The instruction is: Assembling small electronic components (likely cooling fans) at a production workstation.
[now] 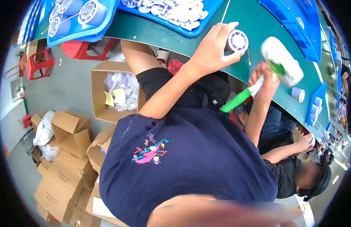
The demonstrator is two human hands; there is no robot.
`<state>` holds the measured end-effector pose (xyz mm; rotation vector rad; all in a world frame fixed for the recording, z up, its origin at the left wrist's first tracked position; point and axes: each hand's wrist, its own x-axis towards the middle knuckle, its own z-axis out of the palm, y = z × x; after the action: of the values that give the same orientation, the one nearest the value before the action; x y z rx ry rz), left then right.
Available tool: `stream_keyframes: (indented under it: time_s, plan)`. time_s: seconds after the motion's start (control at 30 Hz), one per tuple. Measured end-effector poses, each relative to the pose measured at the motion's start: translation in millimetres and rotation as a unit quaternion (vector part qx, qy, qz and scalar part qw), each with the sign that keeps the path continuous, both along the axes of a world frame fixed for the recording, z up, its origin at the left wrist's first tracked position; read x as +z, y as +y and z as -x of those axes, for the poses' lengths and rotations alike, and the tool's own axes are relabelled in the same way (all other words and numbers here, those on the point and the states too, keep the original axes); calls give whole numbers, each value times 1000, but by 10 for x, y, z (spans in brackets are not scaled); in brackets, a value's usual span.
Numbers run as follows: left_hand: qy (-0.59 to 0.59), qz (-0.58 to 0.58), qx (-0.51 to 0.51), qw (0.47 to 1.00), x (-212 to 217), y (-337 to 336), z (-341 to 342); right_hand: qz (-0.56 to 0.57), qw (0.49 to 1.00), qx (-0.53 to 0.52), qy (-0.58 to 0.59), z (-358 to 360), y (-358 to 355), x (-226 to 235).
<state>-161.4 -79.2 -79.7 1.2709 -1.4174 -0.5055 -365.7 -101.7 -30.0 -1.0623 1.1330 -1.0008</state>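
My left hand point(211, 49) is closed around a pale cylindrical housing point(238, 41) at the edge of the green table. The housing's round spoked end faces up, and a thin reddish wire point(249, 57) lies beside it. My right hand point(264, 81) grips a mallet point(281, 62) with a thick white head and a green ribbed handle. The mallet head is raised to the right of the housing, apart from it. Another similar pale housing point(297, 94) lies on the table farther right, with a thin wire by it.
One blue tray point(82, 36) holds several spoked housings; another blue tray point(190, 32) holds many small white parts. Blue bins point(296, 32) stand at the far right. A co-worker's hand point(305, 143) works at lower right. Cardboard boxes point(58, 181) and red stools point(41, 64) are on the floor at left.
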Motion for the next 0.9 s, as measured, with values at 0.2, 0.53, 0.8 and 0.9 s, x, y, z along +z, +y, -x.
stream_keyframes:
  time_s: [0.2,0.53,0.8,0.9]
  plan:
    - [-44,24,10,999,4,-45,-7,-61,997,41,-36,-146,94,-183]
    - [-28,24,15,999,-18,-33,-1,-73,997,10,-8,-120,95,-156]
    - [-21,-3,1,1000,52,-16,-3,-43,999,13,9,-259,140,-188]
    - [-12,-22,-12,1000,32,-7,-26,-60,998,26,16,-128,52,-73]
